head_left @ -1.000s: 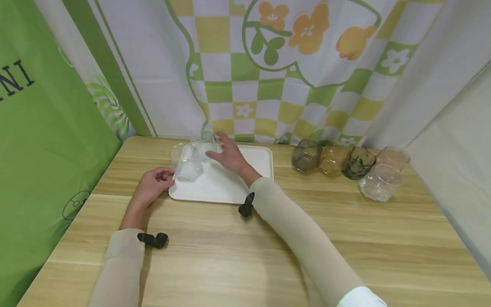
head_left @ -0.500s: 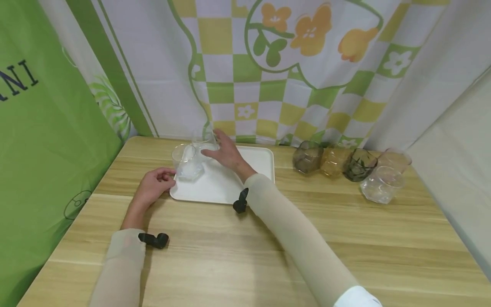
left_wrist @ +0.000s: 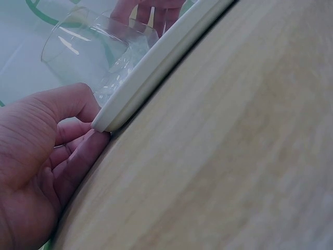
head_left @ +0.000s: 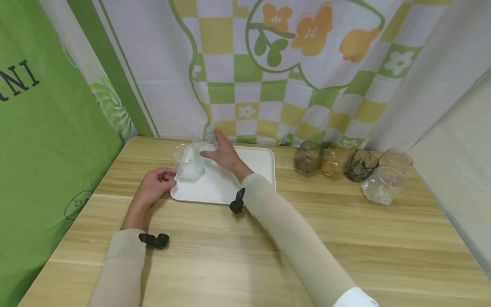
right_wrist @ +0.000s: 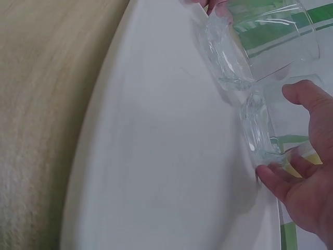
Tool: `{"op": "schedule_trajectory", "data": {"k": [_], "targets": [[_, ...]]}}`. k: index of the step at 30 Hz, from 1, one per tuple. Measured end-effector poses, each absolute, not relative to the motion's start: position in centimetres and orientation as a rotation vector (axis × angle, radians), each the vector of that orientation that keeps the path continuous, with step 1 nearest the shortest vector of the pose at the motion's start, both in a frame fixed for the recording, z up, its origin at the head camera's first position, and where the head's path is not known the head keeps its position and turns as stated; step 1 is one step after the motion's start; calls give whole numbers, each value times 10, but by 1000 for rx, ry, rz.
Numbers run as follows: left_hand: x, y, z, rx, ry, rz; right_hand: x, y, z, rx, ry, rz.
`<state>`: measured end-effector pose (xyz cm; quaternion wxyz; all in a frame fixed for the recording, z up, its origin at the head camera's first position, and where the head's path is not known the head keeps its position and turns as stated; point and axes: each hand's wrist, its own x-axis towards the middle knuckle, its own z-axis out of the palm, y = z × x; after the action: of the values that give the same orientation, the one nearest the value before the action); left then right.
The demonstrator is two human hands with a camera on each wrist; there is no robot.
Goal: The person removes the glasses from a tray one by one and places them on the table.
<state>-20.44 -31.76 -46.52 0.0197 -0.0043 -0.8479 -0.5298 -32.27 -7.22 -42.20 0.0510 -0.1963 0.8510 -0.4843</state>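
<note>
Two clear glasses stand at the left end of a white tray (head_left: 222, 194). My right hand (head_left: 226, 152) curves round the far clear glass (right_wrist: 260, 122), thumb on one side and fingers on the other. In the right wrist view, its lower fingers are by the base of that glass. The near clear glass (head_left: 189, 165), tapered with a faceted base, stands beside it, close to the tray's left edge. My left hand (head_left: 154, 186) pinches the tray's near left edge. Its curled fingers meet the rim (left_wrist: 140, 78) in the left wrist view.
Along the table's back right stand a smoky glass (head_left: 308, 157), an amber glass (head_left: 334, 161), a dark green glass (head_left: 360, 165), a pinkish glass (head_left: 397, 160) and a clear glass (head_left: 383, 186). A patterned curtain (head_left: 268, 91) hangs behind the wooden table (head_left: 215, 256).
My right hand has shifted slightly left, closer round the far clear glass. My left hand stays at the tray's edge, and the glasses keep their places.
</note>
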Motion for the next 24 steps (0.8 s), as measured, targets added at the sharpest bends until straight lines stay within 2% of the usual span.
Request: {"op": "schedule_trajectory", "data": {"k": [24], "targets": [[-205, -317, -466, -7, -2644, -1627, -317, -61, -413, -536, 2663, -1514]]}}
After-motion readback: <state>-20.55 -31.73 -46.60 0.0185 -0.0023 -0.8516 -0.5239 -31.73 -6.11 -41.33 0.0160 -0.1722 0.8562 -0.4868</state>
